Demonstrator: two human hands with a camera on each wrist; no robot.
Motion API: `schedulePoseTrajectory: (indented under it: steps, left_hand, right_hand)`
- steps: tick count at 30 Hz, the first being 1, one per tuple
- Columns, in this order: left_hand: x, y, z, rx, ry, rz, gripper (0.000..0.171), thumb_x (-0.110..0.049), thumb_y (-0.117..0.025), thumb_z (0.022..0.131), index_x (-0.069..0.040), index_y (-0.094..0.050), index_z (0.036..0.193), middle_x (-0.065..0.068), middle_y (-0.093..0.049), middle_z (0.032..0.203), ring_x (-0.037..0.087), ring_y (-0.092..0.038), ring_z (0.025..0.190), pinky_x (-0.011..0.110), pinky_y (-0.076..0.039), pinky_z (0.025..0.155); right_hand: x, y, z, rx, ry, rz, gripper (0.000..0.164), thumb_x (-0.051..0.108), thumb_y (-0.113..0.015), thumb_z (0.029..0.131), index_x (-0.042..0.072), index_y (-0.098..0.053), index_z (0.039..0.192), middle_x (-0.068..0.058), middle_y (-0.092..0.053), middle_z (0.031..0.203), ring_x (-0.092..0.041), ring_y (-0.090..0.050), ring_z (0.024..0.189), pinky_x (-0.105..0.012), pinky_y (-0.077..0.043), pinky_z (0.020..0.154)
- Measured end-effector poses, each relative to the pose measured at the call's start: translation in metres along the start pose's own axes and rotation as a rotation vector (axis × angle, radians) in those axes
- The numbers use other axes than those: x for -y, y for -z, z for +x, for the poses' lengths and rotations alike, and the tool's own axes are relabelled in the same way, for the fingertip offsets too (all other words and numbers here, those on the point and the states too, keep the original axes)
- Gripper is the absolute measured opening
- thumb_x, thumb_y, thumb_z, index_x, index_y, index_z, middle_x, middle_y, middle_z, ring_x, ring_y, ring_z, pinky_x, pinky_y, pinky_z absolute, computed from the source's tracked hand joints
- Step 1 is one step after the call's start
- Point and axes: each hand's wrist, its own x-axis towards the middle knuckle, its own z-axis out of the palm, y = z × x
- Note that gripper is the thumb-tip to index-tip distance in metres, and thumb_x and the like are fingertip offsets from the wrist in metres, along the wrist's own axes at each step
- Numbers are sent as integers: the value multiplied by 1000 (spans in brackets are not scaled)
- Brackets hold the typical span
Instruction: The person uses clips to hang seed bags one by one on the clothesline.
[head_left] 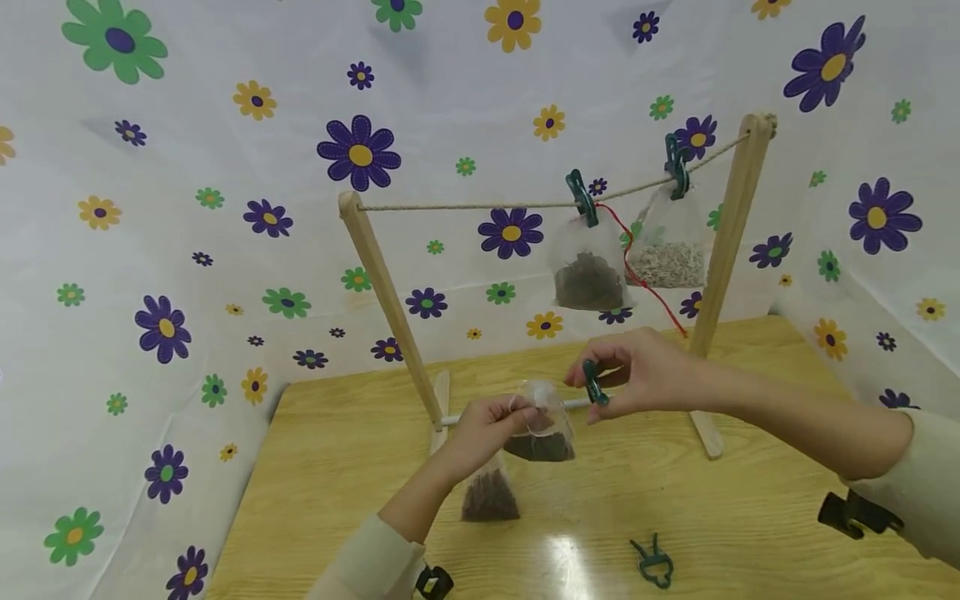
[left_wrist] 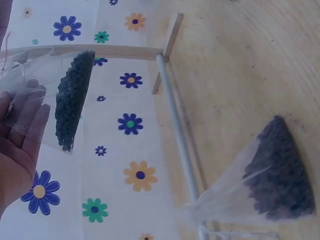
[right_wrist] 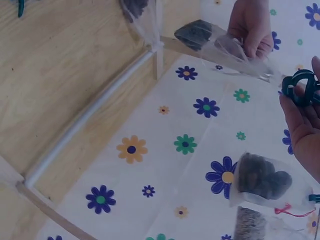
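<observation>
My left hand (head_left: 480, 429) pinches the gathered top of a clear bag (head_left: 547, 447), its bottom filled with small dark round beads (left_wrist: 75, 102). To its right, my right hand (head_left: 652, 375) holds a dark green clothespin (head_left: 594, 383) between thumb and fingers, a short way from the bag's top. In the right wrist view the clothespin (right_wrist: 300, 87) sits at the fingertips. Below my left hand, a second see-through bag (head_left: 489, 496) of dark grainy filling stands on the wooden table (head_left: 337, 500).
A rope (head_left: 465, 207) sags between two wooden posts (head_left: 393, 312). From it clothespins hold a bag of dark lumps (head_left: 591, 282) and a bag of pale shreds (head_left: 667, 265); a red cord (head_left: 651, 285) dangles there. Another green clothespin (head_left: 655, 567) lies near the front. A white rod (left_wrist: 177, 130) runs low between the posts.
</observation>
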Motion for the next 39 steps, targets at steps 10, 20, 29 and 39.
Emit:
schedulePoseTrajectory:
  steps: [10, 20, 29, 39]
  left_hand:
    - [-48, 22, 2, -138, -74, 22, 25, -15, -48, 94, 3, -64, 102, 18, -66, 103, 21, -63, 100, 31, -50, 85]
    - [-60, 39, 28, -356, -168, -45, 29, -23, -53, 92, 0, -65, 105, 15, -67, 102, 16, -64, 97, 28, -50, 85]
    - [-87, 48, 52, -451, -252, -87, 29, -26, -56, 90, -1, -68, 98, 11, -69, 97, 14, -65, 93, 29, -51, 83]
    - [-96, 51, 77, -611, -198, -29, 25, -28, -59, 88, -6, -70, 83, -1, -70, 84, 5, -59, 80, 21, -48, 74]
  right_hand:
    - [38, 19, 29, -82, -83, -67, 40, 21, -78, 70, 6, -64, 104, -7, -68, 104, -17, -66, 94, -25, -52, 77]
    - [71, 42, 62, -215, -29, -56, 31, 15, -74, 75, 2, -64, 102, -8, -68, 102, -18, -65, 95, -29, -51, 83]
    - [96, 56, 90, -415, -60, 77, 27, 23, -71, 78, 6, -67, 99, -1, -69, 94, -16, -64, 90, -31, -47, 87]
    - [104, 78, 121, -477, -178, 396, 12, 10, -70, 78, 5, -70, 89, -7, -59, 120, -16, -56, 111, -28, -40, 98]
